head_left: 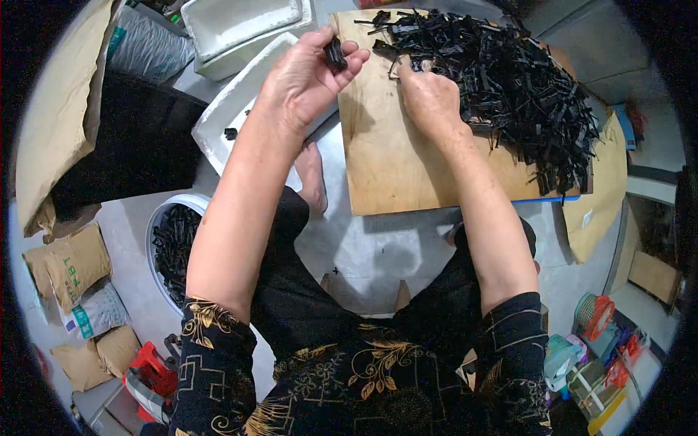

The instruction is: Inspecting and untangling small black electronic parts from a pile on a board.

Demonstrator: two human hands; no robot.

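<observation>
A heap of small, thin black pieces, plastic by their look, covers the far right part of a wooden board. My left hand is raised over the board's left edge, its fingers curled around a little bunch of black pieces. At the left border of the heap, my right hand has its fingers drawn together at a thin black piece. Its fingertips are partly hidden by the hand itself.
A white foam box with a few black bits stands left of the board; another white box lies beyond. By my left forearm is a white bucket of black pieces. Brown paper packages lie far left, a brown sheet right of the board.
</observation>
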